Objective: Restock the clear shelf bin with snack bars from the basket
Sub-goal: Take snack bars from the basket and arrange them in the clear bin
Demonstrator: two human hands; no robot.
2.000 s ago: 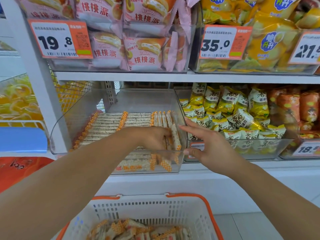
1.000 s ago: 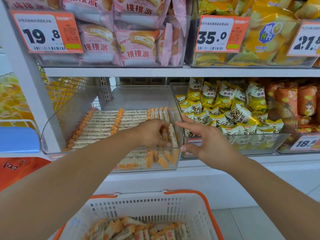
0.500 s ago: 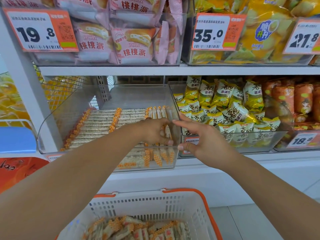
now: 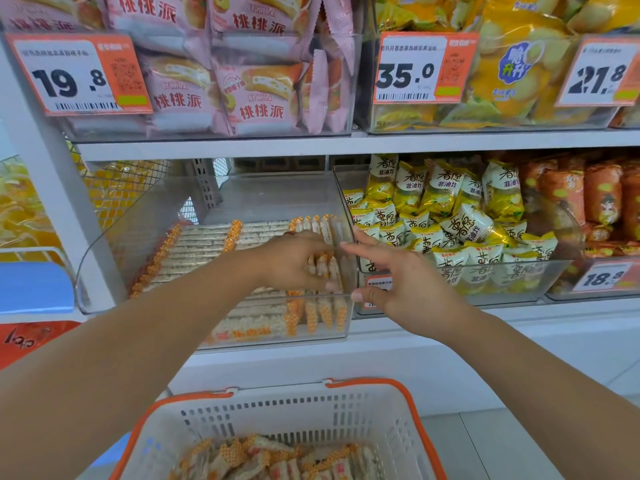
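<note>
The left hand (image 4: 294, 261) grip is curled around upright snack bars (image 4: 323, 268) at the clear shelf bin's (image 4: 277, 199) three o'clock side. The right hand (image 4: 398, 278) is open, fingers straight by the wall. Push bars snug and straight. More wait in the basket (image 4: 346, 414) at six o'clock.

left hand (image 4: 294, 263) fingers curled, right hand (image 4: 405, 282) open
</note>
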